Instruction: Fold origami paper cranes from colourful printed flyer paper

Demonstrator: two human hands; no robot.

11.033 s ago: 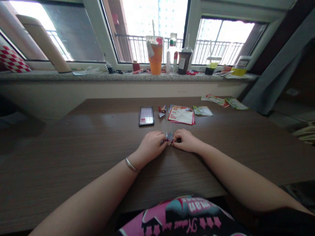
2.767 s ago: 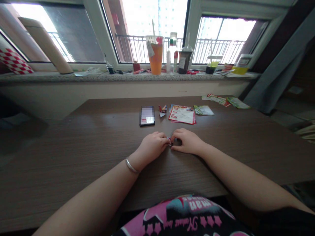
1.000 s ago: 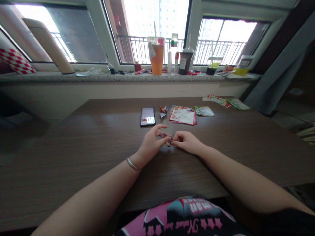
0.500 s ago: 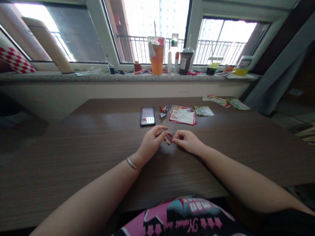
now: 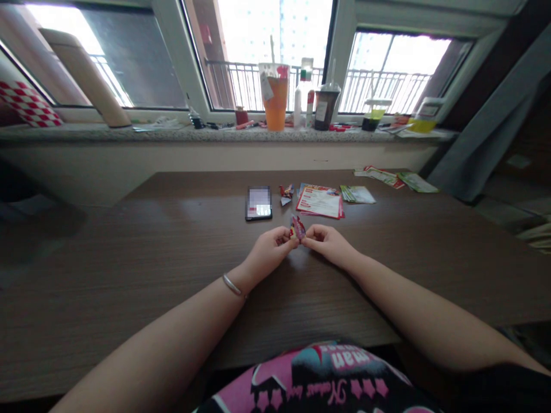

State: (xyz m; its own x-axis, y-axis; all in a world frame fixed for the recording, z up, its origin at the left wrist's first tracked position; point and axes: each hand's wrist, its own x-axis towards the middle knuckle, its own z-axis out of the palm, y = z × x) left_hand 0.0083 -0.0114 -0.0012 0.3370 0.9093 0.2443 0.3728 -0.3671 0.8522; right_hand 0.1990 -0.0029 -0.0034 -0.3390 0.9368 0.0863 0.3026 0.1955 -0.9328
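Observation:
Between my two hands is a small folded piece of colourful printed paper (image 5: 297, 228), red, yellow and purple, standing up above my fingertips. My left hand (image 5: 272, 248) pinches its left side between thumb and fingers. On its right side my right hand (image 5: 326, 243) grips it the same way, fingers curled. Just beyond lies another small folded paper piece (image 5: 286, 194) in red and white. To the left of that piece rests a phone (image 5: 259, 203) with a lit screen. A stack of red-edged printed sheets (image 5: 320, 202) lies to the right.
Green-and-white printed sheets (image 5: 358, 194) lie right of the stack, with more printed papers (image 5: 384, 176) at the table's far right. On the windowsill (image 5: 172, 133) stand an orange drink cup (image 5: 275, 100), a dark cup (image 5: 326, 109) and several bottles.
My left fingers, which were stretched over the paper, have drawn back and closed on its left side. The paper has tipped from lying low to standing up between both hands.

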